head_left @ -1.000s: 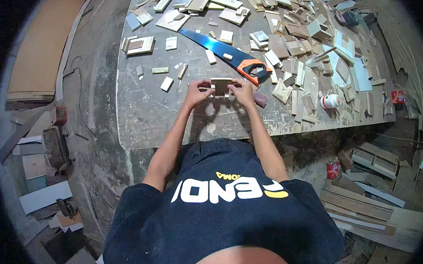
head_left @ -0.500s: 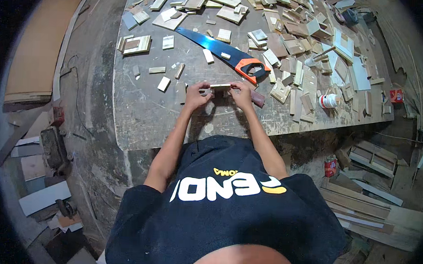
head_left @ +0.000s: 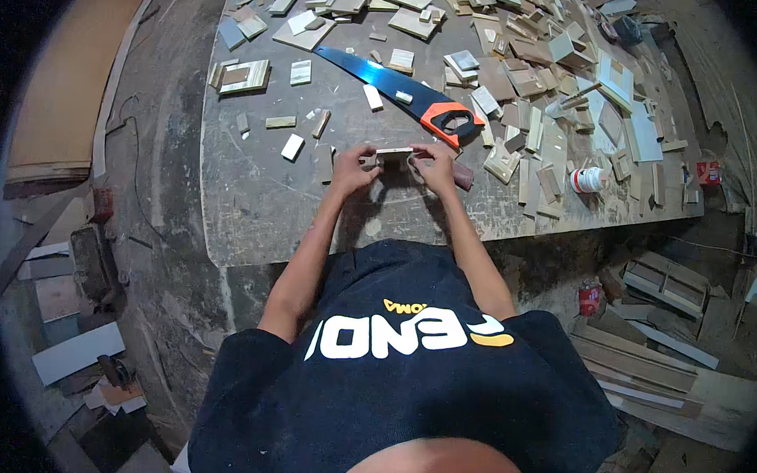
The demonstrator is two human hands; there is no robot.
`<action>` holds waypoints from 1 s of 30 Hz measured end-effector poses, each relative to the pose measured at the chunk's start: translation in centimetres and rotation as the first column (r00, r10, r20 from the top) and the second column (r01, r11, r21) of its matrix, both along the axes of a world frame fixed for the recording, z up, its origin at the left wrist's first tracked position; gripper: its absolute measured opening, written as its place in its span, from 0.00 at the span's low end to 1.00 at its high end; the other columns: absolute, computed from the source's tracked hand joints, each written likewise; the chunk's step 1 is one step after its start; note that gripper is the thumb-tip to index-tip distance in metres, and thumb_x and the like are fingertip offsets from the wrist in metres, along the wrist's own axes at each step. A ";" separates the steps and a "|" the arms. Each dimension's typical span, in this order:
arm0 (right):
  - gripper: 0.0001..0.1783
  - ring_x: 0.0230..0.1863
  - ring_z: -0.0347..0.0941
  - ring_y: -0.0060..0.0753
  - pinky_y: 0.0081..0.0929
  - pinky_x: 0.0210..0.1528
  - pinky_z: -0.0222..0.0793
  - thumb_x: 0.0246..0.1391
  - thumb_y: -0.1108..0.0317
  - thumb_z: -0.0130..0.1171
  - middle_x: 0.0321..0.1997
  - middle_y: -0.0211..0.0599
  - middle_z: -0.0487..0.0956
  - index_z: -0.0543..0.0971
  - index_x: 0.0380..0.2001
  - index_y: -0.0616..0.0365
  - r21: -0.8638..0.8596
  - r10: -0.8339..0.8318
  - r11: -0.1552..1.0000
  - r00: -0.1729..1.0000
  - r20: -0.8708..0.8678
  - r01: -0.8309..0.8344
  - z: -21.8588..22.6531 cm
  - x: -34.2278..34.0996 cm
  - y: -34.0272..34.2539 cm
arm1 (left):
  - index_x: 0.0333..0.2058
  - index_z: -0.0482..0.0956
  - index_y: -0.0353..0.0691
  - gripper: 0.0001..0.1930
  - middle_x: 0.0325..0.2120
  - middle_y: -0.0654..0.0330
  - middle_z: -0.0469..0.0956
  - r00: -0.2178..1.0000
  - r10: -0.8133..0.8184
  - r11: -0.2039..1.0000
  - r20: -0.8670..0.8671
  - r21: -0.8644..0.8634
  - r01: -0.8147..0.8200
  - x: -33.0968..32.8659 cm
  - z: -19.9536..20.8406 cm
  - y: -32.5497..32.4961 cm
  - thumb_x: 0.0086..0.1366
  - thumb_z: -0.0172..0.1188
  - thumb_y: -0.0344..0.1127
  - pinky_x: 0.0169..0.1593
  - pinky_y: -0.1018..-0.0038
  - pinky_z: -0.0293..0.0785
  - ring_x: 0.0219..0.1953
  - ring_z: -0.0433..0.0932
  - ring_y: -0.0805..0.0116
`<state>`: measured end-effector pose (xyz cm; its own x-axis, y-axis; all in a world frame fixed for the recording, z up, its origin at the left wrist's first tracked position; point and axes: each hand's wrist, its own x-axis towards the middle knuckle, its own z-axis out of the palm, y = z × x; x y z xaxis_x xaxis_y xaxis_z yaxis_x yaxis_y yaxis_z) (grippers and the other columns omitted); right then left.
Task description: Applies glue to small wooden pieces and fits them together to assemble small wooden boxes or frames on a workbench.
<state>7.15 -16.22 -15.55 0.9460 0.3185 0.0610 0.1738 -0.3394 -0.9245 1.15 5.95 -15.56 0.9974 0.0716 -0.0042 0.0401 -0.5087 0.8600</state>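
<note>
Between my two hands is a small wooden piece (head_left: 394, 152), with a pale top edge and a darker side facing me. My left hand (head_left: 355, 168) pinches its left end, and my right hand (head_left: 434, 168) pinches its right end. Part of the piece is hidden by my fingers. Beside my right hand a reddish-brown block (head_left: 463, 176) lies on the table. Just beyond the hands rests a handsaw (head_left: 395, 90) with a dark blade and an orange-and-black handle. A thin dark piece (head_left: 328, 165) shows left of my left hand.
The worn wooden table (head_left: 261, 196) carries several small offcuts, among them a white block (head_left: 292, 147) and a framed piece (head_left: 241, 77). Wood scraps (head_left: 525, 56) heap up at the far right. A white bottle (head_left: 589, 180) stands near the right edge. Boards (head_left: 670, 380) lie on the floor.
Both hands keep their pinch on the wooden piece in nearly the same place. My right fingers have shifted very slightly. The saw and offcuts stay put.
</note>
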 end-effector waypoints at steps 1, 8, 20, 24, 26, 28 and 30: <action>0.16 0.36 0.77 0.24 0.23 0.42 0.73 0.46 0.79 0.62 0.35 0.34 0.81 0.82 0.42 0.59 -0.001 -0.004 1.000 1.000 0.001 0.004 0.0 -0.1 -0.2 | 0.42 0.80 0.42 0.22 0.39 0.56 0.81 1.000 0.011 1.000 -0.006 -0.021 -0.011 0.0 0.1 -0.1 0.45 0.70 0.34 0.46 0.69 0.79 0.42 0.81 0.62; 0.14 0.32 0.77 0.22 0.20 0.34 0.75 0.48 0.76 0.64 0.36 0.32 0.82 0.81 0.41 0.60 0.034 -0.132 0.990 0.983 -0.131 0.138 -2.6 -0.9 -3.0 | 0.45 0.78 0.40 0.27 0.39 0.54 0.81 0.989 0.109 0.994 0.098 0.001 -0.110 -1.7 -0.4 0.1 0.44 0.73 0.36 0.46 0.67 0.76 0.42 0.81 0.60; 0.15 0.24 0.74 0.20 0.20 0.24 0.72 0.52 0.73 0.62 0.31 0.33 0.81 0.79 0.43 0.66 -0.108 -0.280 0.960 0.885 -0.371 0.258 -4.8 -8.7 -4.9 | 0.39 0.80 0.38 0.16 0.29 0.59 0.82 0.962 0.181 0.979 -0.206 -0.056 -0.197 -9.9 -3.5 1.7 0.50 0.70 0.32 0.37 0.73 0.76 0.29 0.81 0.70; 0.18 0.34 0.79 0.24 0.23 0.37 0.74 0.50 0.72 0.61 0.34 0.39 0.83 0.79 0.46 0.63 -0.102 -0.279 0.960 0.928 -0.248 0.261 -4.5 -10.1 -3.9 | 0.40 0.80 0.38 0.19 0.30 0.58 0.82 0.965 0.179 0.980 -0.191 -0.054 -0.192 -9.2 -2.8 1.2 0.49 0.71 0.35 0.37 0.73 0.77 0.29 0.81 0.67; 0.17 0.34 0.79 0.25 0.23 0.37 0.74 0.49 0.73 0.61 0.35 0.40 0.82 0.79 0.45 0.64 -0.163 -0.310 0.946 0.928 -0.208 0.280 -4.4 -11.0 -3.8 | 0.41 0.79 0.37 0.21 0.31 0.57 0.82 0.981 0.153 0.984 -0.119 -0.075 -0.163 -8.3 -2.8 1.3 0.48 0.72 0.36 0.38 0.71 0.77 0.31 0.81 0.65; 0.16 0.34 0.80 0.27 0.24 0.38 0.74 0.48 0.73 0.62 0.36 0.43 0.82 0.79 0.42 0.66 -0.232 -0.376 0.914 0.911 -0.169 0.334 -4.6 -11.3 -4.3 | 0.41 0.79 0.37 0.22 0.32 0.56 0.82 0.992 0.119 0.988 -0.035 -0.100 -0.122 -6.3 -2.5 1.1 0.47 0.73 0.37 0.40 0.70 0.77 0.32 0.82 0.62; 0.15 0.34 0.80 0.28 0.24 0.38 0.74 0.48 0.73 0.62 0.36 0.43 0.82 0.79 0.42 0.66 -0.202 -0.400 0.909 0.897 -0.187 0.364 -4.4 -11.1 -4.4 | 0.45 0.77 0.37 0.28 0.38 0.53 0.80 0.986 0.038 0.999 0.162 0.011 -0.041 -3.9 -1.7 1.3 0.44 0.75 0.39 0.44 0.67 0.76 0.40 0.80 0.59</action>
<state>-3.95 -20.67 -20.00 0.9797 -0.0822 -0.1828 -0.1995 -0.4828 -0.8527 -2.79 7.20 -17.25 0.9812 0.1097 0.1586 -0.0790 -0.5219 0.8493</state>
